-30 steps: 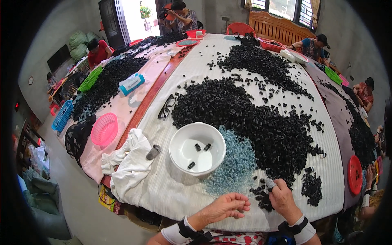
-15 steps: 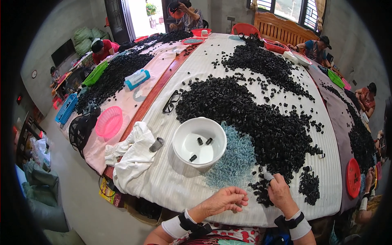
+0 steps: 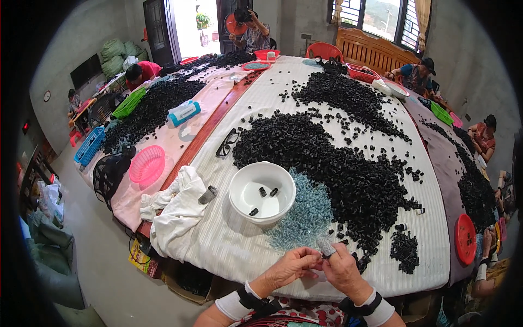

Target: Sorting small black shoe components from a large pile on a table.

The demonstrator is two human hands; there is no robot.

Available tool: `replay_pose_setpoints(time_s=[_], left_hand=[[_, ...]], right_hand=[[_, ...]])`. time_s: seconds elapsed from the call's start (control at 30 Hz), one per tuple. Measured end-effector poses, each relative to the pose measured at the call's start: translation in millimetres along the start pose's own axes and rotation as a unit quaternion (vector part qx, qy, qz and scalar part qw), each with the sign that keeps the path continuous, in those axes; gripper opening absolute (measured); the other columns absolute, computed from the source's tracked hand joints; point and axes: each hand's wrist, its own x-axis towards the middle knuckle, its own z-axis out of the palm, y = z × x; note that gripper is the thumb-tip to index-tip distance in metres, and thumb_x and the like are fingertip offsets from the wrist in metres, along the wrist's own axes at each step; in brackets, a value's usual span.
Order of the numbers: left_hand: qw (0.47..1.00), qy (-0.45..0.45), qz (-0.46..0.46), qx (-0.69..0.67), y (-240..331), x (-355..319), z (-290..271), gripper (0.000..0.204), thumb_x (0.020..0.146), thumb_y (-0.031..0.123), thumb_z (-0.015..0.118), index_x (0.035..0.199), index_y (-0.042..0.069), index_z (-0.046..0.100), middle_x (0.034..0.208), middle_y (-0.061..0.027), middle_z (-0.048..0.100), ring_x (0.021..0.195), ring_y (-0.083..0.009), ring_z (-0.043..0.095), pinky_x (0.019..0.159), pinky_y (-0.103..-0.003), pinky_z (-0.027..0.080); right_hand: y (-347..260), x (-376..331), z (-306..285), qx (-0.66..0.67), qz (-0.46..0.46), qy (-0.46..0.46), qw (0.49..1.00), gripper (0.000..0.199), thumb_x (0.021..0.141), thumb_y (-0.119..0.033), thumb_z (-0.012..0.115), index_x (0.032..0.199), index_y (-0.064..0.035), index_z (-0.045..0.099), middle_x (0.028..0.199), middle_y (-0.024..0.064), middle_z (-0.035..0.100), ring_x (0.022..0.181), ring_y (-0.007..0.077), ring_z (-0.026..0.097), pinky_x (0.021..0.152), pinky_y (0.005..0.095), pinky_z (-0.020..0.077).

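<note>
My left hand (image 3: 294, 267) and my right hand (image 3: 343, 271) meet above the near edge of the cloth-covered table, fingertips pinched together. Whatever lies between the fingers is too small and hidden to make out. A grey knitted finger cover (image 3: 326, 246) sits on a finger of my right hand. Just beyond the hands spreads a patch of small clear bluish pieces (image 3: 305, 210), beside a large heap of small black cylindrical parts (image 3: 348, 185). A white bowl (image 3: 248, 189) stands to the left, with a few black parts (image 3: 263, 192) inside.
Left of the bowl lie a crumpled white cloth (image 3: 177, 212), a grey sleeve-like piece (image 3: 208, 195) and black-framed glasses (image 3: 226, 143). A pink basket (image 3: 147, 165) and a tissue pack (image 3: 184, 113) rest farther left. A red tray (image 3: 466, 238) sits at right. Other people work around the table.
My right hand has moved left from the black parts to meet my left hand, and the fingers of both now come together. The left fingers have closed into a pinch.
</note>
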Motion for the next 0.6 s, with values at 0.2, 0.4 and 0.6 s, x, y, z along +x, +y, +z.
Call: replay_pose_setpoints(time_s=[0.2, 0.4, 0.6], left_hand=[[0.999, 0.005, 0.026, 0.041, -8.2, 0.8, -0.1, 0.01, 0.089, 0.007, 0.059, 0.096, 0.0, 0.056, 0.088, -0.0069, 0.061, 0.082, -0.0164, 0.063, 0.072, -0.03, 0.056], [0.997, 0.03, 0.011, 0.065, -1.4, -0.8, 5.3, 0.009, 0.087, 0.005, 0.06, 0.092, -0.001, 0.057, 0.085, -0.0077, 0.062, 0.076, -0.0155, 0.063, 0.07, -0.028, 0.055], [0.995, 0.021, 0.034, 0.091, -5.4, -6.6, 2.1, 0.009, 0.084, 0.002, 0.06, 0.092, -0.003, 0.059, 0.083, -0.0076, 0.062, 0.076, -0.0147, 0.062, 0.07, -0.027, 0.053]], right_hand=[[-3.2, -12.7, 0.4, 0.014, -0.003, -0.034, 0.999, 0.027, 0.064, 0.004, 0.065, 0.086, 0.0057, 0.051, 0.098, 0.0255, 0.054, 0.087, 0.042, 0.056, 0.073, 0.043, 0.0509], [-7.3, -18.3, 2.6, 0.04, 0.041, -0.022, 0.998, 0.029, 0.062, 0.002, 0.067, 0.087, 0.0065, 0.052, 0.101, 0.0257, 0.054, 0.088, 0.0405, 0.057, 0.072, 0.0411, 0.0517], [-13.1, -14.4, -1.6, 0.032, -0.005, -0.025, 0.999, 0.031, 0.062, 0.0, 0.07, 0.089, 0.0075, 0.055, 0.101, 0.0234, 0.055, 0.087, 0.0386, 0.057, 0.07, 0.0405, 0.0515]])
